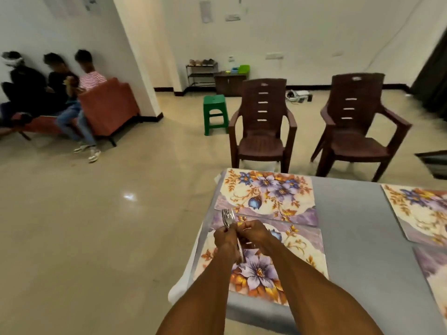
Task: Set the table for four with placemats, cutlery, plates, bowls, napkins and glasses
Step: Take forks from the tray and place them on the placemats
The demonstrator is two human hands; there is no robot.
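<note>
While the grey table [350, 213] fills the frame from 3 to 6 o'clock, four floral placemats already lie on it: a far one [266, 197] and a near one [261, 262] edge to edge at the left, two more [418, 209] cut off at 3 o'clock; no plates, bowls, napkins or glasses show, so I judge the setting barely begun. Two brown plastic chairs [262, 124] stand at 12 to 1 o'clock beyond the table; a green stool [215, 114] sits just left of them. Over the near mat the left hand [226, 240] grips a bundle of forks [228, 217], tines up toward 12 o'clock; the right hand [254, 234], fingers curled, pinches at the same bundle, seemingly to draw one fork out. The forks look bright, thin steel, handles hidden by the hands; how many, I cannot tell. Such metal should be stiff, light, smooth and apt to slide; best held by the handle's middle, not the tines.
</note>
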